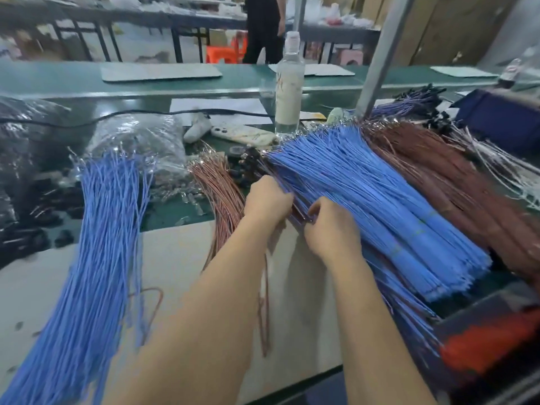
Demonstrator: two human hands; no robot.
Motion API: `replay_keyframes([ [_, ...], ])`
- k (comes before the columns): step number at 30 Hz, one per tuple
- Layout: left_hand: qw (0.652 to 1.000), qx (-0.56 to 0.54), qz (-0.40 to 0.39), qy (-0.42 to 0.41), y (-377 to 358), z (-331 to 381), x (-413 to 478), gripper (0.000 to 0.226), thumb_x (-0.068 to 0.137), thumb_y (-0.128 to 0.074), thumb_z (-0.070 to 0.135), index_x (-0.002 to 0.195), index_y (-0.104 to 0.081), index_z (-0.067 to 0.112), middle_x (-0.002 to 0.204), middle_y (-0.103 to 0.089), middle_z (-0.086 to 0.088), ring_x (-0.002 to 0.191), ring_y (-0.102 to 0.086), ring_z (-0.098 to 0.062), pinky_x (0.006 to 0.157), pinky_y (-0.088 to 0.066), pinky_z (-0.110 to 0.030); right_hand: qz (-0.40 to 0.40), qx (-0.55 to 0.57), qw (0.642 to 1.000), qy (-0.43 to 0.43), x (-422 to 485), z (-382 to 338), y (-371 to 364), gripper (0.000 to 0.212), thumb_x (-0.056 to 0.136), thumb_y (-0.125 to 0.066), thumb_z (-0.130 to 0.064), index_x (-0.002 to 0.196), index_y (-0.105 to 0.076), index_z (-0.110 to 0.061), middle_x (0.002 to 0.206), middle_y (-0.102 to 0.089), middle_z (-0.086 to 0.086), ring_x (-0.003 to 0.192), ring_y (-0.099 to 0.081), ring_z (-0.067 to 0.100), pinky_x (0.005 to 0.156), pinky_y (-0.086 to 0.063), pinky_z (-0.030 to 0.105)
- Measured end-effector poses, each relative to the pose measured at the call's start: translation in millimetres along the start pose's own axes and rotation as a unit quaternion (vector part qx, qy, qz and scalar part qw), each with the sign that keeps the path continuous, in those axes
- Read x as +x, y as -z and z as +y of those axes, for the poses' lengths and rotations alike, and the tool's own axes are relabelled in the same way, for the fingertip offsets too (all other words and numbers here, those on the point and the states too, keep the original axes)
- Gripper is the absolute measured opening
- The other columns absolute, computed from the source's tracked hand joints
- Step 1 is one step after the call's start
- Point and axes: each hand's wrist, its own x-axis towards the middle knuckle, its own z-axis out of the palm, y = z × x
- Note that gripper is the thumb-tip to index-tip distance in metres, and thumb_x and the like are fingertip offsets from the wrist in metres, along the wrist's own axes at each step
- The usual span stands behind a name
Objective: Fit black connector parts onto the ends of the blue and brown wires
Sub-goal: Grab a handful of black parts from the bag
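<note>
Head view: my left hand [267, 200] and right hand [333, 226], fingers curled, both pinch blue wires [365, 185] at the pile's left edge. Connectors [247, 166] lie just left of the pile; brown wires [438, 176] just right.

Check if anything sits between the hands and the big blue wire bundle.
Nothing visible. The left hand and right hand grip the left edge of the blue wire bundle. The black connector parts lie just beyond the left hand, unobstructed.
</note>
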Motion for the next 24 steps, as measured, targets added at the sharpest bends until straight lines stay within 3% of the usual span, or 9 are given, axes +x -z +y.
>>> replay_keyframes([
  [4, 0.998, -0.024, 0.018, -0.049, 29.0, 9.8, -7.3, 0.034, 0.087, -0.059, 0.027, 0.064, -0.068, 0.004, 0.055, -0.062, -0.004, 0.053, -0.054, -0.015, 0.053, -0.042, -0.023, 0.053, 0.069, 0.995, 0.047, 0.3, -26.0, 6.5, 0.022, 0.091, -0.059, -0.024, 0.112, -0.056, -0.016, 0.113, -0.06, 0.01, 0.102, -0.055, 0.029, 0.071, -0.033, 0.031],
  [7, 0.987, -0.119, 0.079, -0.068, 67.9, 7.9, -15.2, 0.028, 0.089, -0.058, 0.026, 0.069, -0.067, 0.009, 0.07, -0.069, -0.009, 0.067, -0.061, -0.022, 0.071, -0.052, -0.031, 0.065, 0.155, 0.98, 0.108, -2.8, -63.8, 7.6, 0.019, 0.09, -0.061, -0.027, 0.105, -0.061, -0.016, 0.103, -0.066, 0.009, 0.097, -0.06, 0.028, 0.076, -0.044, 0.034],
  [9, 0.975, -0.172, 0.121, -0.068, 97.1, -2.5, -23.1, 0.026, 0.089, -0.057, 0.023, 0.065, -0.062, 0.017, 0.064, -0.066, -0.001, 0.063, -0.059, -0.018, 0.073, -0.052, -0.034, 0.038, 0.188, 0.971, 0.142, -5.6, -91.1, 1.9, 0.017, 0.089, -0.063, -0.025, 0.102, -0.064, -0.014, 0.1, -0.069, 0.009, 0.097, -0.062, 0.029, 0.083, -0.048, 0.037],
  [12, 0.958, -0.219, 0.182, -0.037, 141.0, -33.0, -40.0, 0.025, 0.089, -0.057, 0.022, 0.065, -0.061, 0.021, 0.05, -0.06, 0.011, 0.049, -0.053, -0.006, 0.058, -0.047, -0.025, -0.041, 0.184, 0.964, 0.186, -11.9, -132.0, -18.9, 0.015, 0.089, -0.062, -0.024, 0.099, -0.066, -0.014, 0.099, -0.071, 0.009, 0.096, -0.064, 0.028, 0.087, -0.05, 0.038],
  [15, 0.929, -0.277, 0.245, 0.012, 178.1, -72.6, -58.3, 0.019, 0.091, -0.055, 0.017, 0.073, -0.061, 0.022, 0.058, -0.06, 0.009, 0.044, -0.049, 0.0, 0.047, -0.042, -0.016, -0.128, 0.157, 0.953, 0.224, -22.0, -169.4, -44.2, 0.009, 0.09, -0.061, -0.025, 0.093, -0.065, -0.018, 0.098, -0.07, 0.009, 0.096, -0.063, 0.029, 0.087, -0.05, 0.039],
  [17, 0.901, -0.318, 0.29, 0.044, 198.0, -99.9, -69.9, 0.015, 0.091, -0.054, 0.013, 0.078, -0.06, 0.018, 0.064, -0.059, 0.005, 0.041, -0.047, 0.003, 0.041, -0.039, -0.013, -0.158, 0.133, 0.943, 0.262, -30.2, -191.8, -61.5, 0.015, 0.092, -0.058, -0.023, 0.101, -0.067, -0.015, 0.104, -0.069, 0.009, 0.101, -0.061, 0.028, 0.089, -0.048, 0.036],
  [22, 0.832, -0.405, 0.362, 0.109, 235.5, -150.5, -95.3, 0.017, 0.094, -0.05, 0.013, 0.083, -0.059, 0.021, 0.072, -0.065, 0.008, 0.057, -0.053, -0.002, 0.051, -0.043, -0.015, -0.192, 0.125, 0.92, 0.319, -52.6, -242.5, -100.3, 0.029, 0.093, -0.046, -0.007, 0.115, -0.064, -0.014, 0.117, -0.064, 0.007, 0.107, -0.057, 0.025, 0.089, -0.048, 0.036],
  [24, 0.822, -0.404, 0.387, 0.102, 244.0, -159.8, -99.0, 0.019, 0.094, -0.047, 0.01, 0.083, -0.059, 0.02, 0.072, -0.064, 0.007, 0.055, -0.053, -0.002, 0.05, -0.042, -0.016, -0.191, 0.099, 0.915, 0.342, -58.0, -259.4, -113.5, 0.033, 0.091, -0.047, -0.004, 0.118, -0.062, -0.013, 0.119, -0.063, 0.008, 0.108, -0.056, 0.027, 0.087, -0.049, 0.039],
])
